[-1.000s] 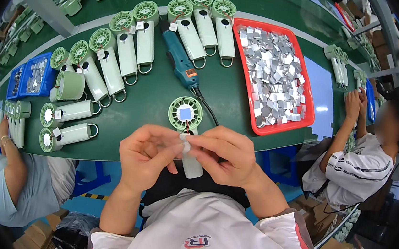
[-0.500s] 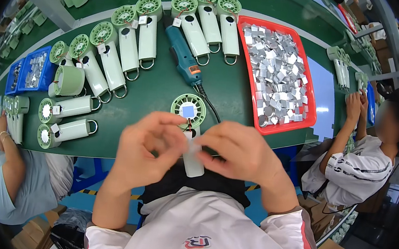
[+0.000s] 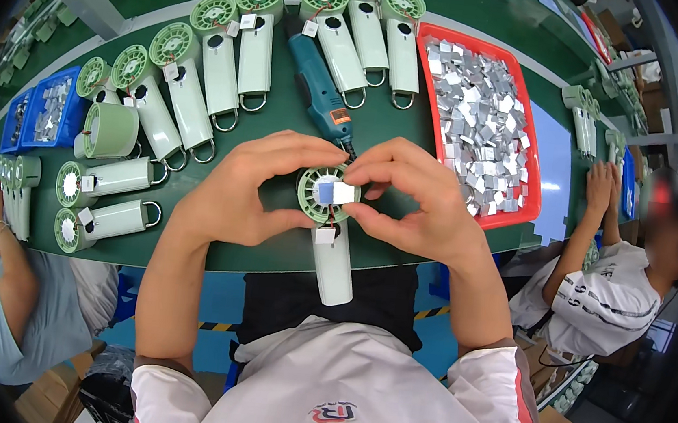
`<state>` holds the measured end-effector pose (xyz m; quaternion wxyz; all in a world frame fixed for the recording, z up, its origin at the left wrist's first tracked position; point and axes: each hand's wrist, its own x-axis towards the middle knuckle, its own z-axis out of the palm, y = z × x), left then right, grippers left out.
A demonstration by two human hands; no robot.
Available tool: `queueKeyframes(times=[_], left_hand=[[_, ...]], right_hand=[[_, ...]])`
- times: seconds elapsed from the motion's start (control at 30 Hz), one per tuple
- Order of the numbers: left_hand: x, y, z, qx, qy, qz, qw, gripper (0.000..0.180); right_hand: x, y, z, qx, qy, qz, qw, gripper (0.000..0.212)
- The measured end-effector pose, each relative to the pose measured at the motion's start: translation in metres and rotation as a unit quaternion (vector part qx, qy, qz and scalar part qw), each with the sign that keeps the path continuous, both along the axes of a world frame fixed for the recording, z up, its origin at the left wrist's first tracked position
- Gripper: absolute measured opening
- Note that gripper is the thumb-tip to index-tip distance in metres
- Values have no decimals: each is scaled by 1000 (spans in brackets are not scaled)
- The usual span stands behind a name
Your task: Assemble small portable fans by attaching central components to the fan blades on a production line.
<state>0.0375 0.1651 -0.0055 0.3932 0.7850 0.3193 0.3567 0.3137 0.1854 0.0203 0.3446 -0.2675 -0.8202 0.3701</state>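
A pale green handheld fan body (image 3: pixel 332 268) points its handle toward me, with the round vented head on the far side. My left hand (image 3: pixel 252 183) curves round the head's left rim, thumb and fingers against it. On the head's white disc lies a blue square pad (image 3: pixel 325 193). A small silver-white square piece (image 3: pixel 344 193) is pinched between the thumb and fingers of my right hand (image 3: pixel 418 199), over the pad's right side. Below the head, a white wire connector (image 3: pixel 325 235) hangs on thin leads at the top of the handle.
A red tray (image 3: pixel 533 185) of silver pieces stands right of my hands. A teal power screwdriver (image 3: pixel 319 83) lies beyond them. Several more fan bodies (image 3: pixel 221 82) line the green table (image 3: pixel 283 112), with blue bins (image 3: pixel 79 117) at left. Co-workers sit on both sides.
My hands have moved apart and up from the connector to the fan head. My left hand now holds its rim; my right has brought the silver-white piece onto the blue pad.
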Motion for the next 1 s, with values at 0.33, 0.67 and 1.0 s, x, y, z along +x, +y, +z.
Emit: queueKeyframes(times=[0.33,0.67,1.0], left_hand=[[-3,4,-16,-129,-116,13,985,81],[-3,5,-18,-119,-122,3,985,82],[-4,4,-18,-118,-123,6,985,80]], right_hand=[[-8,8,-2,11,-36,6,999,34],[-13,7,-5,-2,-51,-7,999,32],[-14,6,-6,3,-62,-9,998,32]])
